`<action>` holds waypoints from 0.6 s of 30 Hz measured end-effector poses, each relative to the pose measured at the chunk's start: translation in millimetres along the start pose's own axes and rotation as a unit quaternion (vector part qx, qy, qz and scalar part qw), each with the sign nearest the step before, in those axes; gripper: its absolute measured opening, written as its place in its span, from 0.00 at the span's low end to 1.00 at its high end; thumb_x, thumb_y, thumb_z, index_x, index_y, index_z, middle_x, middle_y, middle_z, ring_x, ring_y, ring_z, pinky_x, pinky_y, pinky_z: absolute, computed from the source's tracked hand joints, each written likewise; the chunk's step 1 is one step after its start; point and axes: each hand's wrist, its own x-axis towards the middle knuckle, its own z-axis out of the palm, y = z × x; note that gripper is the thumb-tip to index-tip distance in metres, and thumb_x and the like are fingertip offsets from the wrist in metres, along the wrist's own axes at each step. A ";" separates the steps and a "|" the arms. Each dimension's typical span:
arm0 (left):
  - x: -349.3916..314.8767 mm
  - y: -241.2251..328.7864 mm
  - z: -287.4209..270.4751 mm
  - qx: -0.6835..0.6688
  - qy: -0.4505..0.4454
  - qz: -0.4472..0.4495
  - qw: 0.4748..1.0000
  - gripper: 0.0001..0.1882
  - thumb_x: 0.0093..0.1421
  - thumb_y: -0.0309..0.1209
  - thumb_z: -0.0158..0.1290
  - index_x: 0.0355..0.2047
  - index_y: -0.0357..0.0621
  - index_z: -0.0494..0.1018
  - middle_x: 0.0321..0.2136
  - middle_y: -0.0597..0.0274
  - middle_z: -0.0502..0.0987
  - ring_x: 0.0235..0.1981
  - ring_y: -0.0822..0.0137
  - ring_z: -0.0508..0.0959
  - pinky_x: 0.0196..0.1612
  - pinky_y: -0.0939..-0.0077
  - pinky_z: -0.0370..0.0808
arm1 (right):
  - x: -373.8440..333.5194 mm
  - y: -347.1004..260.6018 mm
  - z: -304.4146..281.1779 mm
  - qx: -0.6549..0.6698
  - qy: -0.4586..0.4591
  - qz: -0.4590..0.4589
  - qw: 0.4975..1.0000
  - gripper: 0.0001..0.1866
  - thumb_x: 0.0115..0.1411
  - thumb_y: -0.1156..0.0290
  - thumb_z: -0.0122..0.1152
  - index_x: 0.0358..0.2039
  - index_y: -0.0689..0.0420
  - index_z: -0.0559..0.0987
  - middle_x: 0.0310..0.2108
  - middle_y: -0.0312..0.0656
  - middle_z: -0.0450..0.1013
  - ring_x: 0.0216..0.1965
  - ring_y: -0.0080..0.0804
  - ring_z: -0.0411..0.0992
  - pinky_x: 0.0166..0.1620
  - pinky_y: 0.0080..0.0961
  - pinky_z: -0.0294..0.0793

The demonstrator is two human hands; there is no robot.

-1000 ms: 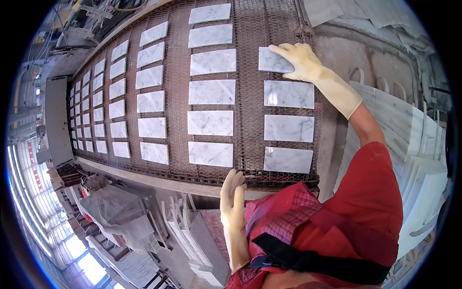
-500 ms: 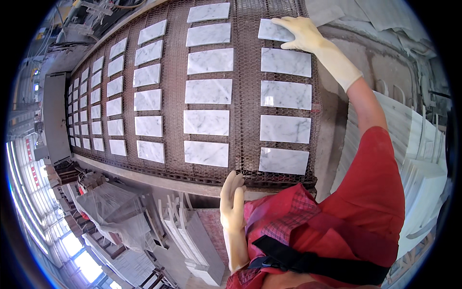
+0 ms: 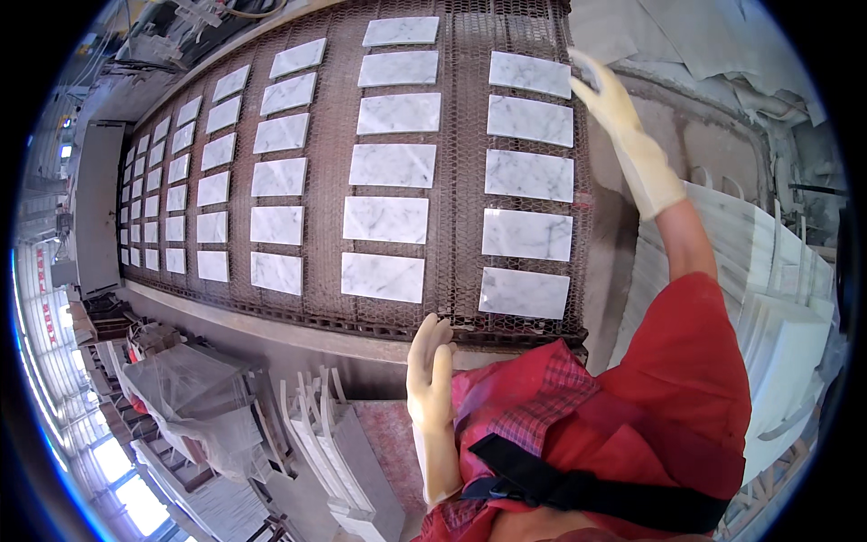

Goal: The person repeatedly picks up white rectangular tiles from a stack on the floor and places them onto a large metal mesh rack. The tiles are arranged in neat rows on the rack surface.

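Observation:
White rectangular marble tiles with grey veins lie flat in rows on a brown wire-mesh conveyor belt [image 3: 459, 163]. At the far end of the rightmost row is one tile [image 3: 530, 72]. My right hand [image 3: 603, 95], in a cream rubber glove, is beside that tile's right edge, thumb and fingers spread, gripping nothing. Whether a fingertip still touches the edge is hard to tell. Another tile [image 3: 530, 121] lies just nearer in the same row. My left hand [image 3: 430, 375], gloved alike, hovers by the belt's near edge with fingers stretched out and nothing in it.
A pale ledge [image 3: 271, 318] runs along the belt's near side. White stone slabs [image 3: 777, 334] are stacked at right. Upright slabs [image 3: 348, 452] and a plastic-covered pile [image 3: 194, 397] stand at lower left. Grey sheeting [image 3: 664, 32] covers the far right.
My right hand has come off the far tile in the rightmost row and drawn back to the right. My left hand stays near the belt edge. The view has shifted slightly.

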 end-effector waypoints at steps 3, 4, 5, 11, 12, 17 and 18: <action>-5.0 -8.4 -6.5 0.014 -0.013 0.031 0.999 0.28 0.80 0.31 0.49 0.75 0.34 0.65 0.67 0.38 0.75 0.67 0.51 0.77 0.69 0.56 0.75 | -76.1 -40.8 -11.1 0.076 0.009 0.079 0.994 0.29 0.71 0.68 0.67 0.71 0.52 0.77 0.68 0.49 0.77 0.68 0.43 0.75 0.72 0.38 0.71; -7.3 -11.5 -9.9 0.011 -0.017 0.038 0.999 0.28 0.80 0.31 0.49 0.75 0.34 0.65 0.67 0.38 0.75 0.67 0.51 0.76 0.69 0.56 0.75 | -102.4 -53.7 -10.7 0.084 0.004 0.092 0.992 0.29 0.71 0.69 0.67 0.71 0.53 0.77 0.68 0.49 0.77 0.68 0.42 0.75 0.72 0.38 0.71; -9.1 -14.7 -13.6 0.006 -0.023 0.046 0.999 0.28 0.80 0.31 0.50 0.75 0.34 0.65 0.67 0.38 0.75 0.67 0.51 0.76 0.69 0.56 0.75 | -129.8 -67.8 -12.5 0.081 -0.005 0.099 0.992 0.29 0.71 0.69 0.67 0.71 0.53 0.77 0.68 0.48 0.77 0.69 0.41 0.74 0.72 0.37 0.70; -26.3 -33.5 -48.3 0.008 -0.040 0.094 0.995 0.24 0.80 0.31 0.50 0.71 0.32 0.69 0.66 0.41 0.76 0.66 0.54 0.77 0.69 0.58 0.76 | -249.6 -143.3 5.7 0.050 -0.081 0.088 0.992 0.29 0.70 0.71 0.68 0.71 0.55 0.77 0.69 0.46 0.76 0.71 0.37 0.72 0.74 0.35 0.67; -29.2 -37.6 -60.6 0.021 -0.037 0.105 0.994 0.24 0.80 0.31 0.50 0.70 0.31 0.70 0.65 0.42 0.77 0.66 0.55 0.78 0.69 0.58 0.76 | -255.5 -158.2 11.2 0.041 -0.094 0.073 0.992 0.29 0.70 0.70 0.68 0.71 0.55 0.77 0.69 0.46 0.76 0.71 0.37 0.71 0.75 0.35 0.66; -59.1 -42.6 -99.1 0.032 0.031 0.111 0.993 0.21 0.79 0.31 0.52 0.66 0.30 0.74 0.63 0.47 0.79 0.65 0.57 0.78 0.68 0.58 0.77 | -270.8 -214.2 76.7 0.127 -0.203 -0.008 0.971 0.27 0.69 0.69 0.67 0.68 0.58 0.79 0.66 0.48 0.78 0.68 0.42 0.74 0.73 0.37 0.68; -66.0 -45.3 -107.7 0.016 0.048 0.100 0.994 0.22 0.79 0.32 0.53 0.67 0.30 0.74 0.63 0.47 0.79 0.66 0.57 0.78 0.69 0.58 0.76 | -272.0 -229.6 92.2 0.137 -0.227 -0.062 0.962 0.27 0.68 0.69 0.68 0.67 0.58 0.79 0.64 0.50 0.79 0.66 0.45 0.76 0.71 0.38 0.71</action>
